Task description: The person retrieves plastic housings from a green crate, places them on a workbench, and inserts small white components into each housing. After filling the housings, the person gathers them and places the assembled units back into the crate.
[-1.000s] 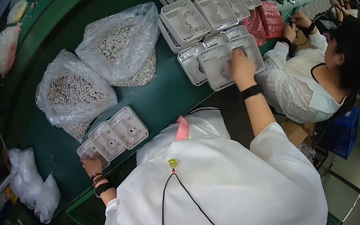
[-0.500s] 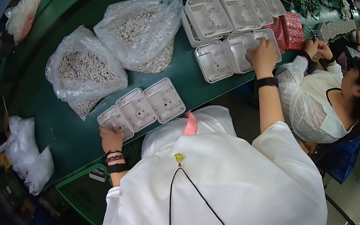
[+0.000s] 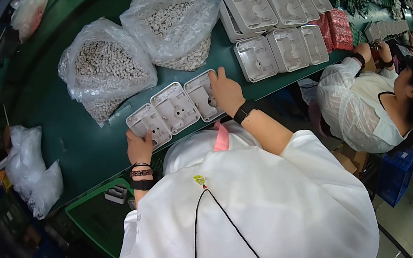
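Note:
Three white plastic box housings stand side by side near the front edge of the green table, their insides facing up. My left hand is closed on the near edge of the left housing, thumb over its rim. The middle housing lies between my hands, untouched by either. At the other end, my right hand grips the right housing, fingers over its far right corner and part of its side hidden. Each housing shows a small dark hole in its floor.
Behind the row are two clear bags, a left bag and a right bag, full of small whitish parts. Stacks of white housings stand to the right, beside red packages. A co-worker sits at the right. A green crate is below.
My right hand has left the housing stacks on the right and come to the right end of the row. My left hand stays on the left housing. The whole view has shifted slightly.

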`<state>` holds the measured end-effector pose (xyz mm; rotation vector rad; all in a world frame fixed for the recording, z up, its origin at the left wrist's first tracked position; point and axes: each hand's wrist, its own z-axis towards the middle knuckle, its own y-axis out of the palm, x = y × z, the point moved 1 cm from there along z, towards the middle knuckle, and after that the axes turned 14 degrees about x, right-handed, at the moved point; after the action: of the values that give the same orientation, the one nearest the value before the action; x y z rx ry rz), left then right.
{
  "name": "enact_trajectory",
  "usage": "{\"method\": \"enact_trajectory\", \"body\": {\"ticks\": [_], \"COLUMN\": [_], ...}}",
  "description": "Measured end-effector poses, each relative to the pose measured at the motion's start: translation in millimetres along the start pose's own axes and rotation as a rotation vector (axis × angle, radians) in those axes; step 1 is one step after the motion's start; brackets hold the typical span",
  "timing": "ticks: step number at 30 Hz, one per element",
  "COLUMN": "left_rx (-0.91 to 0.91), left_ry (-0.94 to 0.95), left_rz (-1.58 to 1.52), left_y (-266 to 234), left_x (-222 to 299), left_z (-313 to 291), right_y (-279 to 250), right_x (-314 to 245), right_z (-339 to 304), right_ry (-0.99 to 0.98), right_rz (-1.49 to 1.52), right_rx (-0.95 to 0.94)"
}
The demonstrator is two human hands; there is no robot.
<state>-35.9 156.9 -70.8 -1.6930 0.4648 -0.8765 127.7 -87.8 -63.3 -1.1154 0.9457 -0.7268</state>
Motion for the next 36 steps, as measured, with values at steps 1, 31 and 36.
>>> {"method": "enact_trajectory", "body": {"ticks": [1, 31, 36], "left_rx": [0.004, -0.014, 0.007], "left_ry": [-0.001, -0.022, -0.031], "left_rz": [-0.019, -0.084, -0.07], "left_y": [0, -3, -5], "left_x": [-2, -3, -3], "left_z": [0, 4, 3], "right_y": [1, -70, -70], "right_x": [0, 116, 105], "right_z": [0, 44, 47], "right_ry": [-0.037, -0.101, -0.074], "right_rz": [-0.01, -0.517, -0.456], "right_rx": [0.047, 0.297, 0.351]}}
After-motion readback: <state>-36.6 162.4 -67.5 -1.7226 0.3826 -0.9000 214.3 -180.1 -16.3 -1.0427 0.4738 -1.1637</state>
